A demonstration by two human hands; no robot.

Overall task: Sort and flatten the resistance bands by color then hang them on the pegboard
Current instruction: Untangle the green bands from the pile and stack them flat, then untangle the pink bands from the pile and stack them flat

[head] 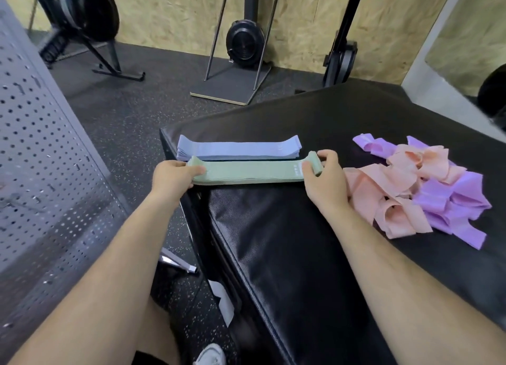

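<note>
The stack of sage-green flat elastic resistance bands (246, 171) lies on the black padded vinyl surface (301, 255) near its far left corner. Its long axis runs left to right across the person's front. It sits just on the near side of the stack of pale blue flat bands (238, 148) and parallel to it, with a thin dark gap between the two. Each end of the green stack is in a grip. The left hand (175, 173) has its fingers curled over the left end, and the right hand (325, 178) pinches the right end, whose loop curls upward between thumb and fingers. This looks like squaring and flattening the green pile. The grey perforated metal pegboard (41, 145) stands off the surface to the left, so the left hand is nearer for hanging. The loose heap of crumpled peach-pink bands (383, 195) and lilac-purple bands (460, 197) lies just beside the right wrist, so the right hand is nearer for sorting those.
</note>
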